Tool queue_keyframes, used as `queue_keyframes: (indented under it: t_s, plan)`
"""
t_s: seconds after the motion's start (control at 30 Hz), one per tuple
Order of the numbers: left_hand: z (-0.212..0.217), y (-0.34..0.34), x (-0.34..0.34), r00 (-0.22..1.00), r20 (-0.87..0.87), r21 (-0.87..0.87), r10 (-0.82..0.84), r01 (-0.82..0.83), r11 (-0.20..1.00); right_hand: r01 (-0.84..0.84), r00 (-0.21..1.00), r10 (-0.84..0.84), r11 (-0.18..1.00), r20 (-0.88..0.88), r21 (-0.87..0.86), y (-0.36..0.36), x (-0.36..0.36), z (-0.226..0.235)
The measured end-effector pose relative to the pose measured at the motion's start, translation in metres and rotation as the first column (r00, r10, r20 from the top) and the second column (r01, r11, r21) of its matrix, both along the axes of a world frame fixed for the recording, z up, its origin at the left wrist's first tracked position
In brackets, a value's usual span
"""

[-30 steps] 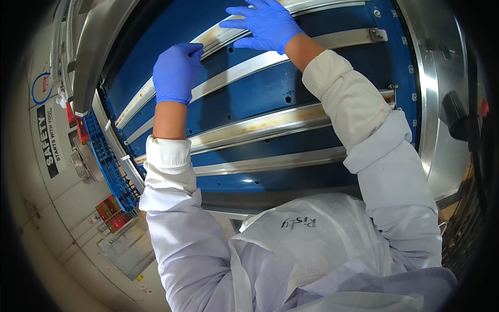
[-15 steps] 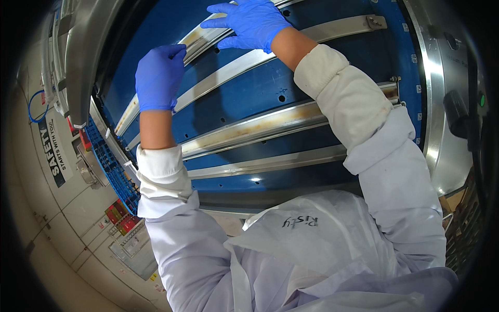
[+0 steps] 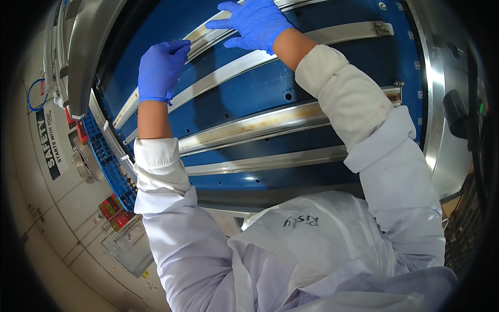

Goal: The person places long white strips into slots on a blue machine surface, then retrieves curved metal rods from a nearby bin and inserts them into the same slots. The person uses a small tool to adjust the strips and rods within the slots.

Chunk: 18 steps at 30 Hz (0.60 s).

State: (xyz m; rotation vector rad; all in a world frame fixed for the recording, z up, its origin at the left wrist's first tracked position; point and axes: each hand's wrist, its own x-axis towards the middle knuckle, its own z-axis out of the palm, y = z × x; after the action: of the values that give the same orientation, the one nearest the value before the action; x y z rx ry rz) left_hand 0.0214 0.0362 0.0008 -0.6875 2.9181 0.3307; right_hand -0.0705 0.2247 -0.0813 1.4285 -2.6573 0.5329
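Both of my hands wear blue gloves and reach over a blue panel crossed by several long metal bars. My right hand lies with its fingers spread over the farthest bar, which has brownish stains. To its left, my left hand is closed at that same bar, thumb and fingertips pressed together by its edge. Whatever the pinch may hold is hidden. Nearer than the hands run a flat metal strip, a wider stained bar and another thin strip.
A curved metal housing rises at the left, beside a blue plastic grid. A steel rim bounds the panel on the right, with a black handle-like part on it. Small holes dot the panel.
The view has shifted slightly, and the panel's right side appears a little lower. Both hands keep nearly the same places at the far bar, the left still closed, the right still spread.
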Motion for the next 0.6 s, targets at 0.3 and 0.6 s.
queue_keyframes:
  t_s: [0.3,0.6]
  plan:
    - [-0.003,0.005,-0.003,0.997,0.000,-0.133,-0.076,0.076,0.988,0.009,1.000,-0.009,1.000,0.021,0.008,-0.001,0.000,0.003]
    - [-0.011,0.030,0.005,0.999,-0.047,-0.298,-0.011,-0.004,0.954,0.013,0.996,-0.012,1.000,0.084,0.000,-0.007,-0.005,0.002]
